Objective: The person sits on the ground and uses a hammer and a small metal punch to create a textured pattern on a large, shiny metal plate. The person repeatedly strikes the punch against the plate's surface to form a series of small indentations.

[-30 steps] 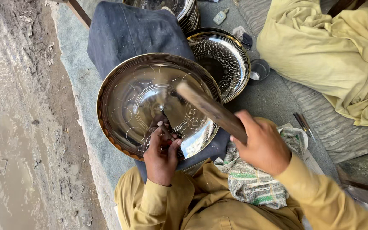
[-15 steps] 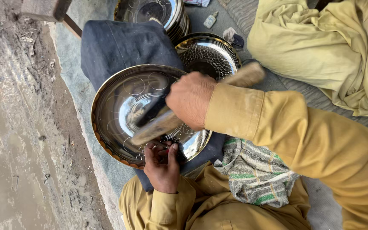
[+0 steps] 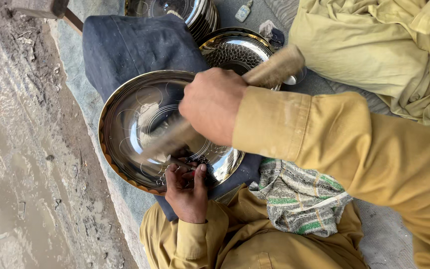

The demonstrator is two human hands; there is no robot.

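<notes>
Wooden mallet [image 3: 274,67]: clenched mid-handle in right hand [image 3: 212,109], long axis slanted, blurred head down-left over metal bowl [image 3: 125,144]. Small tool, probably a punch [image 3: 177,162]: pinched by left hand [image 3: 187,187] at the bowl's near rim, on dark cloth [image 3: 125,45].

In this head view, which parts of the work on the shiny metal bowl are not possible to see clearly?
- Hammer: its striking end is motion-blurred over the bowl; the head's shape is unclear.
- Small tool under the left hand: the fingers cover it; only a dark tip shows.
- Right hand: it hides the bowl's centre.
- Stacked bowls: cut off by the top edge.
</notes>
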